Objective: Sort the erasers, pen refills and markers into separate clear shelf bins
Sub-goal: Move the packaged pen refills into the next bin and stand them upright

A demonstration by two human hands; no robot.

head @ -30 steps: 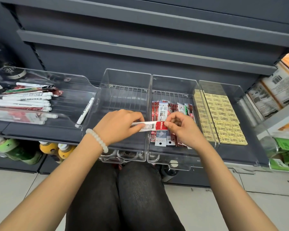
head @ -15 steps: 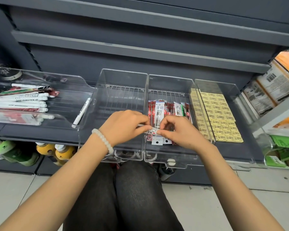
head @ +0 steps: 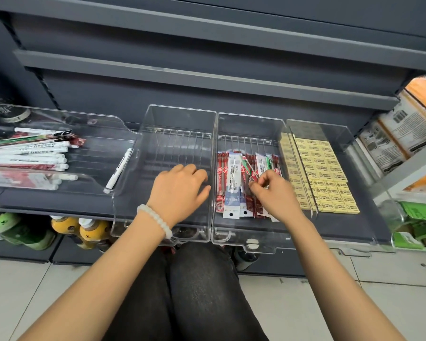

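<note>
Packs of pen refills (head: 234, 185), red and white, lie in the second clear bin from the right (head: 249, 124). My right hand (head: 273, 193) hovers over them with curled fingers, pinching the end of a red-green refill pack. My left hand (head: 180, 188) is over the empty middle bin (head: 180, 116), fingers relaxed and holding nothing. Yellow erasers (head: 322, 173) fill the rightmost bin (head: 330, 131) in neat rows. White markers (head: 30, 156) and more packs lie in the wide left bin (head: 67, 119). One marker (head: 118, 171) leans against the middle bin's left wall.
The bins stand on a dark grey shelf (head: 47, 200) with more shelves above. Bottles with green and yellow bodies (head: 67, 230) sit on the level below. Boxed goods (head: 403, 126) crowd the rack at right. My knees are under the shelf edge, on a tiled floor.
Both hands held one refill pack between them. My left hand has let go and moved left over the middle bin; my right hand has lowered the pack into the refill bin.
</note>
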